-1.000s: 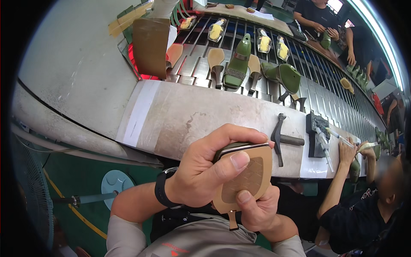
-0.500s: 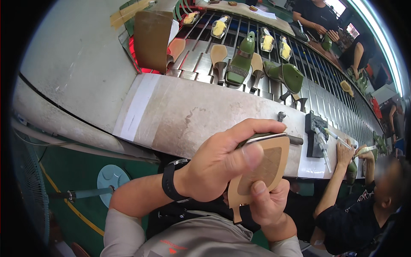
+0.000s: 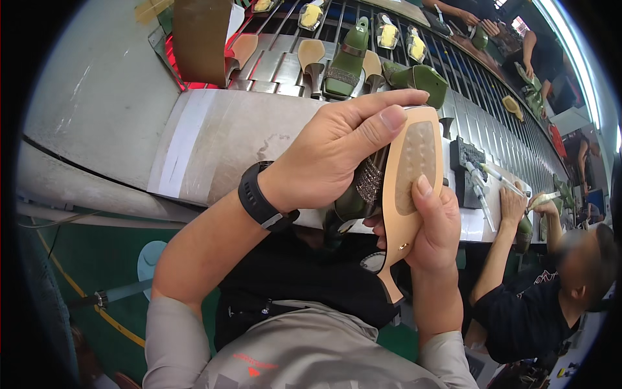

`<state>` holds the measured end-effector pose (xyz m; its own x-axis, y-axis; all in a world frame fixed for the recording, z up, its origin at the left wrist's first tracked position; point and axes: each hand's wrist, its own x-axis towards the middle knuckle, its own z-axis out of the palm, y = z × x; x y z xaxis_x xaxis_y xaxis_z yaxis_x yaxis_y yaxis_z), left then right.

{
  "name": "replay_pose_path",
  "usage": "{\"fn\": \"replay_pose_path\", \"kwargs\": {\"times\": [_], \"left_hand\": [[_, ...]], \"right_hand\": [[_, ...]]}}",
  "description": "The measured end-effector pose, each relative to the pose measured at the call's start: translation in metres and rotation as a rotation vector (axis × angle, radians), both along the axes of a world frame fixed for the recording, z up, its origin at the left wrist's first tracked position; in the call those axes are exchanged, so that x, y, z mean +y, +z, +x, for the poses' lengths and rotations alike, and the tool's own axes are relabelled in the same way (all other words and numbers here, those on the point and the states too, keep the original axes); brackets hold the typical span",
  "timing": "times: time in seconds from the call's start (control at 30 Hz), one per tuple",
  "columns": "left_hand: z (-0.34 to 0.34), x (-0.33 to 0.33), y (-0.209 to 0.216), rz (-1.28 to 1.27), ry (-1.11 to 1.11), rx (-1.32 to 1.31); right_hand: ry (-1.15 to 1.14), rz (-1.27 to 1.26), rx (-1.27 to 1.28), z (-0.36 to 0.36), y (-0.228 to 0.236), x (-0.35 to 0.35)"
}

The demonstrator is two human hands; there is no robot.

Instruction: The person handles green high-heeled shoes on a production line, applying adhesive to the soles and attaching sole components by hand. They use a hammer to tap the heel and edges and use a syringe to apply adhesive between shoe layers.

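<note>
A tan shoe sole with a greyish textured forepart patch faces up between my hands. Its narrow tongue points down toward my lap. Behind it shows a dark green shoe with a glittering strap, partly hidden by the sole and my fingers. My left hand closes round the upper end, its thumb at the sole's edge. With its thumb pressed on the sole's face, my right hand grips the right edge. Whether sole and shoe are joined along the hidden side I cannot tell.
Ahead runs a bench edge beside a metal conveyor carrying a green shoe, loose soles with heels and yellow-topped pieces. A black block with syringes stands at right. A co-worker sits close on the right.
My hands have raised the sole and turned it more upright, bringing the glittering strap into sight. My right thumb sits further up its face. The whole view has shifted slightly.
</note>
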<state>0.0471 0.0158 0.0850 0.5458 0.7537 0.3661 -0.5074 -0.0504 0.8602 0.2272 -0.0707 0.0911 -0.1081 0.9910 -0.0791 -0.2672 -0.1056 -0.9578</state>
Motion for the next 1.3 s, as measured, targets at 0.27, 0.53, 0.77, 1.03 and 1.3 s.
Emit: {"fn": "replay_pose_path", "kwargs": {"times": [0.27,0.53,0.77,1.03,1.3], "left_hand": [[-0.006,-0.004,-0.007,0.116,-0.042,-0.011],[-0.027,-0.052,0.000,0.056,0.114,0.068],[-0.048,-0.094,0.005,0.123,0.272,0.002],[-0.070,-0.103,0.029,-0.051,0.363,0.115],[-0.089,-0.104,0.045,-0.110,0.592,0.396]], "right_hand": [[-0.049,0.016,-0.026,-0.001,0.000,0.004],[0.020,0.270,-0.088,-0.002,-0.017,-0.033],[0.055,0.540,-0.330,-0.032,-0.015,-0.052],[0.162,0.593,-0.385,-0.049,-0.009,-0.048],[0.311,0.506,-0.394,-0.056,-0.007,-0.035]]}}
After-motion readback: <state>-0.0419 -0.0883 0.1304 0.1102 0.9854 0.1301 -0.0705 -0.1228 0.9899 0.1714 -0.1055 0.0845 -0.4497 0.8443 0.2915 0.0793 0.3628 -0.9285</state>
